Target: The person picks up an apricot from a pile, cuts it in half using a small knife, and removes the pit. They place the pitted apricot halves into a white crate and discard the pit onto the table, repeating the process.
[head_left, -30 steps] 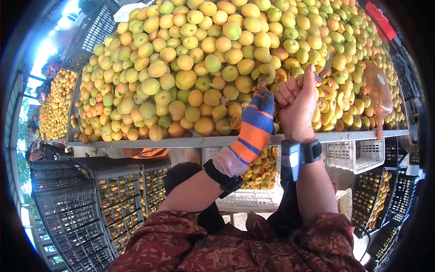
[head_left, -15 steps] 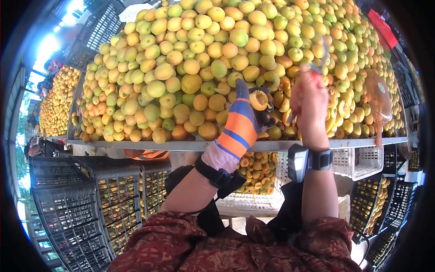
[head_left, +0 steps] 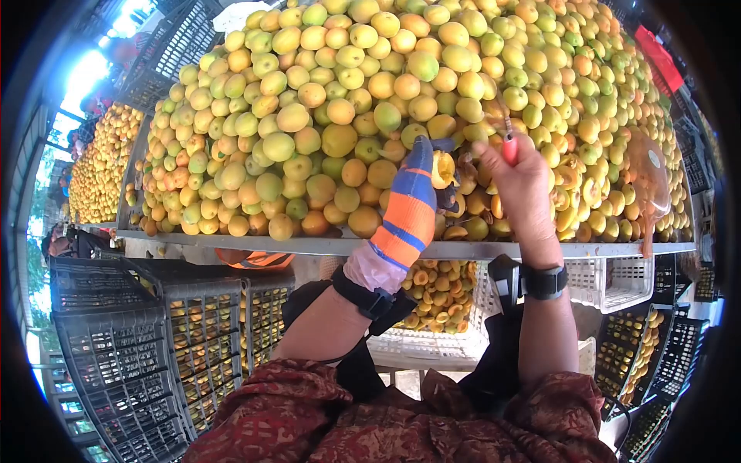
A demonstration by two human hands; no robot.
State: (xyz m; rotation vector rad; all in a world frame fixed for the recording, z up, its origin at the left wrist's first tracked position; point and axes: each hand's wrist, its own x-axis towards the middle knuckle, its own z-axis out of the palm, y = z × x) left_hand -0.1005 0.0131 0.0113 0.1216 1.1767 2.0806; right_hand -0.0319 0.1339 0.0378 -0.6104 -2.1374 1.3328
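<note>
My left hand [head_left: 421, 189], in an orange and blue striped glove, is closed around a cut apricot [head_left: 443, 170] whose orange flesh faces up and to the right. To its right, my bare right hand [head_left: 525, 174] grips a small knife [head_left: 509, 147] by its red handle. The thin blade points up over the fruit, apart from the apricot in my left hand. Both hands are over the near edge of a large heap of whole yellow-green apricots [head_left: 293, 147]. Cut apricot halves [head_left: 570, 181] lie just right of my right hand.
A metal table edge [head_left: 309, 247] runs below the heap. Under it, a white crate [head_left: 417, 351] holds apricot halves. Black crates [head_left: 116, 347] stand at left, more crates [head_left: 629, 347] at right. A crumpled clear plastic bag [head_left: 647, 181] lies on the fruit.
My right hand has turned, and the knife, blurred before, now points up and slightly left. The cut apricot in my left hand has tipped, showing more orange flesh. The view has shifted slightly.
</note>
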